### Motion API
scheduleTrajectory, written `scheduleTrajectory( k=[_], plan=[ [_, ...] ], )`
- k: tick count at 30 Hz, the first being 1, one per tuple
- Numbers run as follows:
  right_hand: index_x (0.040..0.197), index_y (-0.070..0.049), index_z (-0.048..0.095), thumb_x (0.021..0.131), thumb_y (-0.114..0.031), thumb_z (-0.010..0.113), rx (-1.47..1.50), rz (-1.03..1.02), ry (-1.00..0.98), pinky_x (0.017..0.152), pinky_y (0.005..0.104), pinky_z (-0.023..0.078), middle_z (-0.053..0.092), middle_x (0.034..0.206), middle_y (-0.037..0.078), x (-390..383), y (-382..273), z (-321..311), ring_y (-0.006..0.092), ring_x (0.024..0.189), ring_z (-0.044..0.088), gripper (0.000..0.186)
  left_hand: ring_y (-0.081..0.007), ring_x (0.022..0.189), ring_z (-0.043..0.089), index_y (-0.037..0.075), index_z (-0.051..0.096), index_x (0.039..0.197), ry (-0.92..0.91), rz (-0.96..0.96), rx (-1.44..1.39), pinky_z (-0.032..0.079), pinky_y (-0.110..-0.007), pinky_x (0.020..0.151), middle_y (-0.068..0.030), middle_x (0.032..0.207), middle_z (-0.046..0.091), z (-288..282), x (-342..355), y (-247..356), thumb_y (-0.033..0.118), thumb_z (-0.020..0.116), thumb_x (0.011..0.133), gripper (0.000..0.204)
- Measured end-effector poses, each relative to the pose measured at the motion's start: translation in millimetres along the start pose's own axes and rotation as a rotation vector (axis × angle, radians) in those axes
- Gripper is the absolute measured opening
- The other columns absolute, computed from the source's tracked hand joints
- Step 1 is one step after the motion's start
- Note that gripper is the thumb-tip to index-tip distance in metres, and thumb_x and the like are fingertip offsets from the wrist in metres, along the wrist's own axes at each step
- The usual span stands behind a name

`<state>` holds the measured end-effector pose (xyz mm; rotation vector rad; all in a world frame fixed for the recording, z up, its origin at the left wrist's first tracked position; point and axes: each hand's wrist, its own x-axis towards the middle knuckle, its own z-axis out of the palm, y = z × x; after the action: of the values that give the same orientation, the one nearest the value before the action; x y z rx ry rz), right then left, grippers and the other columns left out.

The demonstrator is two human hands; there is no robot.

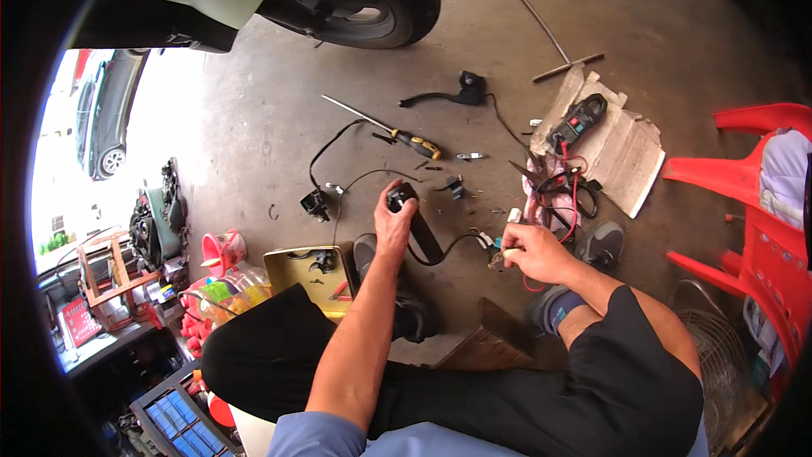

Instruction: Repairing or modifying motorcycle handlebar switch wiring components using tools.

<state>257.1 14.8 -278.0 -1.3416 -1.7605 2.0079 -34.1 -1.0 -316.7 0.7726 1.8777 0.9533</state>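
Note:
My left hand (pixel 392 218) is wrapped round a black handlebar grip (pixel 426 239), held upright above the floor between my feet. A black cable (pixel 461 239) curves from the grip's lower end toward my right hand (pixel 538 252). There my right fingers pinch the thin wires (pixel 496 259) at the cable's end, close to a pale connector. Scissors (pixel 558 181) with dark handles lie just beyond my right hand, among red meter leads. Farther off rest a yellow-and-black screwdriver (pixel 414 143), a black brake lever (pixel 461 91) and a small black switch (pixel 315 205) with its cable.
A clamp meter (pixel 579 119) sits on torn cardboard (pixel 630 152); a T-handle wrench (pixel 550 30) lies behind it. A vehicle wheel (pixel 364 0) stands at the far left. A yellow tray (pixel 293 264) is beside my left foot. Red plastic chairs (pixel 761 169) are at the right.

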Motion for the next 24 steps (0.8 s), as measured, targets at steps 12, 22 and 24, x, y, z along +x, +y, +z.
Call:
scheduleTrajectory(
  k=[12,22,24],
  plan=[
    [0.087,0.001,0.054,0.084,-0.003,0.058,-0.005,-0.065,-0.019,0.061,0.0308,0.048,0.066,0.07,0.01,-1.9,-3.6,-2.1,0.0144,0.068,0.067,0.007,-0.0192,0.107,0.061,0.0,0.047,0.139,-0.306,-0.061,-0.084,0.046,-0.031,0.095,-0.0101,0.117,0.063,9.4,-15.0,6.4,0.014,0.074,0.074,0.072],
    [0.085,0.0,0.057,0.079,-0.004,0.058,0.01,-0.034,-0.012,0.065,0.034,0.052,0.069,0.071,0.013,-1.7,-6.9,-1.8,0.0217,0.069,0.07,0.007,-0.023,0.106,0.061,0.001,0.044,0.14,-0.432,-0.327,-0.601,0.047,-0.033,0.097,-0.0132,0.123,0.061,11.7,-17.8,11.1,0.008,0.06,0.075,0.067],
    [0.085,0.0,0.056,0.08,-0.004,0.058,0.008,-0.04,-0.012,0.065,0.034,0.052,0.069,0.071,0.013,-2.0,-9.3,-2.1,0.0217,0.07,0.071,0.007,-0.025,0.114,0.058,-0.001,0.04,0.141,-0.515,-0.308,-0.601,0.047,-0.034,0.097,-0.0157,0.126,0.058,11.0,-16.9,5.7,0.012,0.062,0.077,0.069]
  ],
)
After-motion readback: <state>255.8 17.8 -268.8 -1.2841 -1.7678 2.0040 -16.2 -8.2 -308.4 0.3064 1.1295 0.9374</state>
